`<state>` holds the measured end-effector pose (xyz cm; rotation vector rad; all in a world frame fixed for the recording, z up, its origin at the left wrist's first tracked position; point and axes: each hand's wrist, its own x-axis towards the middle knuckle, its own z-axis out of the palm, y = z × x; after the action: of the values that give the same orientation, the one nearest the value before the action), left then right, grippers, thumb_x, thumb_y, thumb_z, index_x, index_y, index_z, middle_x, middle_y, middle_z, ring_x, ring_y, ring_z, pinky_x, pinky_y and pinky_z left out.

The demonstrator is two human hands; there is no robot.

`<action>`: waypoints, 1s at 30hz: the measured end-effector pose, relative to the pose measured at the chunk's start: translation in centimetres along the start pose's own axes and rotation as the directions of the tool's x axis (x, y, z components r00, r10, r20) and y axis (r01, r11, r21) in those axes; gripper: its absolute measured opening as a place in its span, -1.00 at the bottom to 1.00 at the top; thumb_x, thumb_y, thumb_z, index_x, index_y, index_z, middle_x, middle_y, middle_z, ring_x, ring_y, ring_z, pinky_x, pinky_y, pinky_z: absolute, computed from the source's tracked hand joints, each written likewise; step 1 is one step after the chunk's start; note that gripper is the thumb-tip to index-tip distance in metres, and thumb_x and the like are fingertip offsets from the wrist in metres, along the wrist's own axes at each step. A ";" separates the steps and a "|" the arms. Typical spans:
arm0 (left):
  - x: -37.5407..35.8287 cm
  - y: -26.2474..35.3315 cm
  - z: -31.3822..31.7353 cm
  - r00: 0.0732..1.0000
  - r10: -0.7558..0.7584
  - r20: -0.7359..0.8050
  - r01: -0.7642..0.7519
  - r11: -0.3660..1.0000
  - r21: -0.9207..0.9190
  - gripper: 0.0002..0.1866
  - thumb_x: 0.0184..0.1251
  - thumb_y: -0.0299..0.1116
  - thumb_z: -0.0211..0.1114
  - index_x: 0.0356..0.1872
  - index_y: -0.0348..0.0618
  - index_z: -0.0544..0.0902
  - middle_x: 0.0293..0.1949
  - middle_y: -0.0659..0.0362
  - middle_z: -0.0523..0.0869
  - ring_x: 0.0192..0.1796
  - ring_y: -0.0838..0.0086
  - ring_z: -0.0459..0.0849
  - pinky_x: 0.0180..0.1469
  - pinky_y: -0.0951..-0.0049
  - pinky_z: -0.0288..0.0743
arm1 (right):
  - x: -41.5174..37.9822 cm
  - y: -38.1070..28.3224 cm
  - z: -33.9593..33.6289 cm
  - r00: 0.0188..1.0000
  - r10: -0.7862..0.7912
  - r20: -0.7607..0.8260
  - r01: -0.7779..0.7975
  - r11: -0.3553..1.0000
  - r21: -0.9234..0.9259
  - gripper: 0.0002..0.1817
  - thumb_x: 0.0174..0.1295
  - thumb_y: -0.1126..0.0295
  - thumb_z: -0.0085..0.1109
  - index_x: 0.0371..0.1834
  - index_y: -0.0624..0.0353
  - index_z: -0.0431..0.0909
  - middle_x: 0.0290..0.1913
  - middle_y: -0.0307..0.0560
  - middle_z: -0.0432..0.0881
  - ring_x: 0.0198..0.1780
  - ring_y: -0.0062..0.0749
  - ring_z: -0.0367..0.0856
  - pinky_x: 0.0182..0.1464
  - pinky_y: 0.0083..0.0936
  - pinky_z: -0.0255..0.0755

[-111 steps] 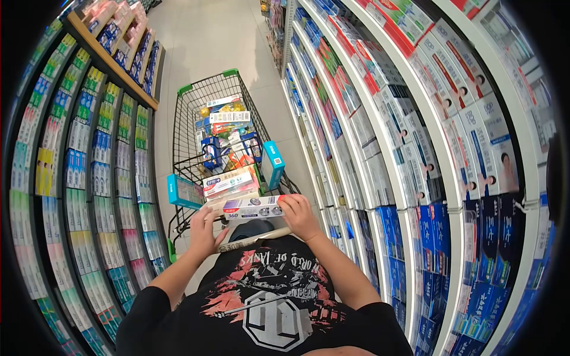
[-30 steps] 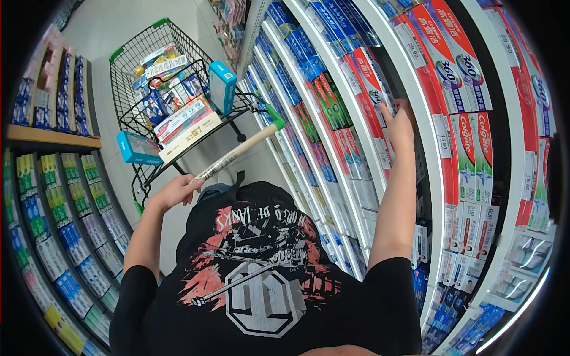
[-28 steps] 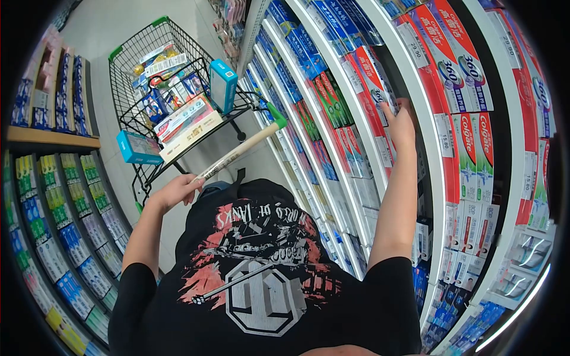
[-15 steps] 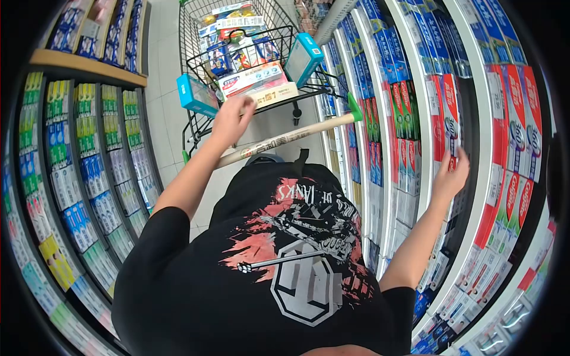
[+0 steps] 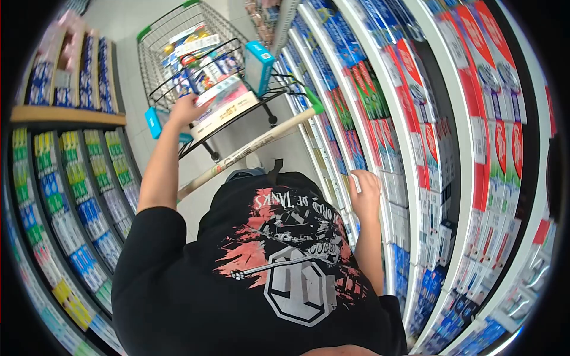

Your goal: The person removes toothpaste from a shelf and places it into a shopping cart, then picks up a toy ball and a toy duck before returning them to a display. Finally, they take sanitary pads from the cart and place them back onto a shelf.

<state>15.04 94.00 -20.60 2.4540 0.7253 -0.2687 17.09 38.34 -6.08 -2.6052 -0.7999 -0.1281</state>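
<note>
Store aisle floor (image 5: 122, 29) lies before you, carrying one shopping cart (image 5: 144, 33) with one pale handle (image 5: 285, 129), two teal boxes (image 5: 259, 68) at its near corners and one pink-and-white carton (image 5: 223, 91) between them. Your left hand (image 5: 189, 108) is at that carton's left end, your loosely curled right hand (image 5: 366, 185) well away; whether either grips anything, you cannot tell. Toothpaste shelves (image 5: 454, 101) rise beside your right hand; the handle crosses between you and the carton.

Left hand (image 5: 187, 109) far forward on an outstretched arm (image 5: 159, 165), right hand (image 5: 366, 191) closer in, loosely curled
</note>
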 end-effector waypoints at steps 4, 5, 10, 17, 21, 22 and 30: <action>-4.1 3.2 -5.0 0.983 0.129 -0.131 -0.160 0.951 -0.263 -0.51 0.25 -0.01 0.47 -0.09 -0.30 0.72 -0.37 0.13 0.73 -0.37 0.51 0.69 -0.32 0.40 0.57 | -0.6 -1.4 -0.6 0.998 0.044 -0.038 -0.042 0.998 0.056 -0.80 0.23 0.43 0.37 -0.10 0.19 0.66 -0.08 -0.02 0.71 0.01 -0.06 0.65 0.15 -0.20 0.45; -5.6 5.0 -6.1 0.972 0.178 -0.151 -0.223 0.900 -0.374 -0.59 0.30 -0.13 0.48 -0.05 -0.29 0.70 -0.34 0.22 0.71 -0.34 0.61 0.66 -0.40 0.49 0.53 | -0.5 -2.1 -0.9 0.996 0.062 -0.057 -0.056 0.994 0.095 -0.78 0.24 0.41 0.37 -0.08 0.19 0.66 -0.06 -0.01 0.71 0.04 -0.05 0.65 0.17 -0.20 0.45; -11.4 15.5 -8.7 0.894 0.442 0.070 -0.331 0.758 -0.562 -0.63 0.24 -0.36 0.52 0.03 -0.26 0.67 -0.19 0.24 0.75 -0.21 0.60 0.67 -0.10 0.55 0.54 | 2.5 -6.9 -5.3 0.982 0.120 -0.149 -0.091 0.978 0.189 -0.24 0.19 0.19 0.45 0.47 0.08 0.40 0.46 0.06 0.38 0.36 0.07 0.44 0.40 -0.11 0.32; -17.1 27.3 -6.7 0.512 0.800 0.312 -0.640 0.598 -0.482 -0.49 -0.02 -0.30 0.65 -0.01 -0.27 0.72 -0.19 0.05 0.79 -0.05 0.28 0.77 0.07 0.34 0.59 | 3.2 -7.8 -11.1 0.985 -0.039 0.169 0.037 0.999 0.014 -0.18 0.07 0.05 0.47 0.43 0.04 0.44 0.33 0.00 0.52 0.29 -0.05 0.51 0.33 -0.15 0.35; -18.1 29.4 -6.0 0.509 0.841 0.185 -0.705 0.530 -0.471 -0.19 -0.08 -0.24 0.70 0.26 -0.24 0.55 0.09 -0.06 0.69 0.17 0.11 0.67 0.24 0.22 0.51 | 1.3 -5.0 -12.4 0.990 0.026 0.140 -0.016 0.997 -0.069 -0.43 0.12 0.16 0.44 0.20 0.11 0.56 0.06 -0.09 0.66 0.13 -0.13 0.59 0.20 -0.23 0.42; -18.0 29.6 -5.8 0.538 0.836 0.108 -0.693 0.511 -0.508 -0.10 -0.10 -0.22 0.71 0.34 -0.24 0.49 0.18 -0.10 0.66 0.23 0.07 0.63 0.29 0.19 0.48 | 0.9 -4.0 -12.9 0.992 0.061 0.111 -0.048 0.992 -0.117 -0.45 0.12 0.18 0.45 0.17 0.12 0.56 0.06 -0.08 0.66 0.14 -0.12 0.59 0.20 -0.22 0.43; -10.0 21.9 7.6 0.800 0.589 0.113 -0.599 0.795 0.095 -0.21 0.41 0.03 0.33 0.45 -0.30 0.29 0.11 -0.22 0.63 0.13 -0.10 0.65 0.15 -0.04 0.55 | -1.2 5.1 -15.5 0.821 0.252 -0.512 -0.425 0.869 -0.254 -0.48 0.19 0.31 0.46 0.18 0.24 0.52 0.02 0.12 0.60 0.05 0.08 0.51 0.13 -0.16 0.39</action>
<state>18.55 70.07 -13.41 2.6282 -0.1316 -0.1613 19.46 27.51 5.97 -2.8203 -0.1271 -0.8295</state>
